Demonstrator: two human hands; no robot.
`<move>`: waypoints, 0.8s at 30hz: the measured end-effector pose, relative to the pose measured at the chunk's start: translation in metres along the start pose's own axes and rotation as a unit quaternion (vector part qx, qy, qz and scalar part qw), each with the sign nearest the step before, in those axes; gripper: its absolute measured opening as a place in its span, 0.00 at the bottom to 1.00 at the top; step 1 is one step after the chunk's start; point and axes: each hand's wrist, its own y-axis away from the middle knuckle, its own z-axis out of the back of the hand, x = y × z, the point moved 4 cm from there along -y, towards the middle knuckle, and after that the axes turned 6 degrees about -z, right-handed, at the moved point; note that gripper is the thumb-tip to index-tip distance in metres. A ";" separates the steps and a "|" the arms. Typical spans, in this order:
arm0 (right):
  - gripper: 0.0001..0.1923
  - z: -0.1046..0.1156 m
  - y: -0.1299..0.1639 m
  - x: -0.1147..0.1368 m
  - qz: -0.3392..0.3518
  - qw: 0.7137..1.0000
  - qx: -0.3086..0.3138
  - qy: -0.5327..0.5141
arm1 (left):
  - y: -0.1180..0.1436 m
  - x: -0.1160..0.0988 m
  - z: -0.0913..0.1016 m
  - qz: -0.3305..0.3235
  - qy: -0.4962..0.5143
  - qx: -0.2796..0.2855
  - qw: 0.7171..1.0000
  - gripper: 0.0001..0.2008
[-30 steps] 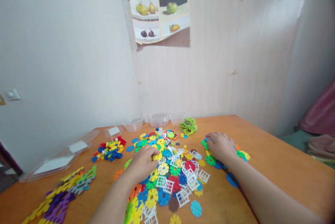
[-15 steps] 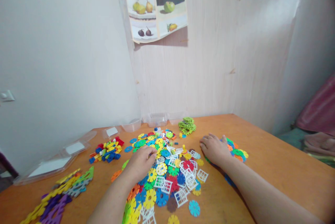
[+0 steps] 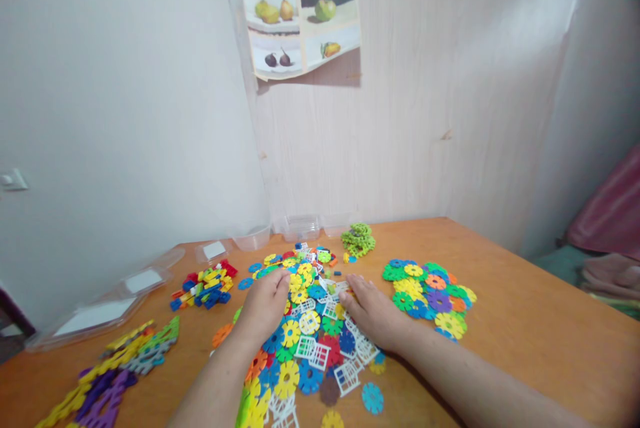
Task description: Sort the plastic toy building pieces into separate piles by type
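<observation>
My left hand (image 3: 266, 300) is over the left side of a mixed heap of plastic pieces, its fingers curled together; whatever they hold, if anything, is hidden. My right hand (image 3: 373, 313) lies palm down with outstretched fingers on the heap's right part, touching white window-shaped pieces (image 3: 361, 341). Between and in front of my hands are notched plastic discs, such as a yellow disc (image 3: 287, 379), a blue disc (image 3: 310, 377) and a red disc (image 3: 330, 349). To the right of my right hand is a separate pile of notched discs (image 3: 409, 288) in several colours.
Small building bricks (image 3: 207, 287) form a pile at the left. Nearer are long interlocking strips (image 3: 107, 375). Green linked pieces (image 3: 358, 240) stand at the back, beside clear plastic tubs (image 3: 300, 228). Clear lids (image 3: 95, 318) line the left edge of the wooden table (image 3: 525, 321).
My right hand has moved left from the separate disc pile onto the mixed heap, uncovering that pile. My left hand has shifted slightly left, its fingers still curled.
</observation>
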 end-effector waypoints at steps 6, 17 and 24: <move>0.33 0.007 0.003 0.010 0.068 0.996 -0.016 -0.049 | 0.003 -0.008 -0.006 0.059 0.130 0.021 0.990 0.15; 0.19 0.011 0.013 0.029 0.093 0.969 -0.065 -0.221 | 0.016 -0.042 -0.032 0.049 0.311 0.144 0.938 0.17; 0.17 0.031 0.004 0.006 0.013 0.979 -0.133 -0.151 | 0.012 -0.038 -0.026 0.060 0.310 0.107 0.943 0.19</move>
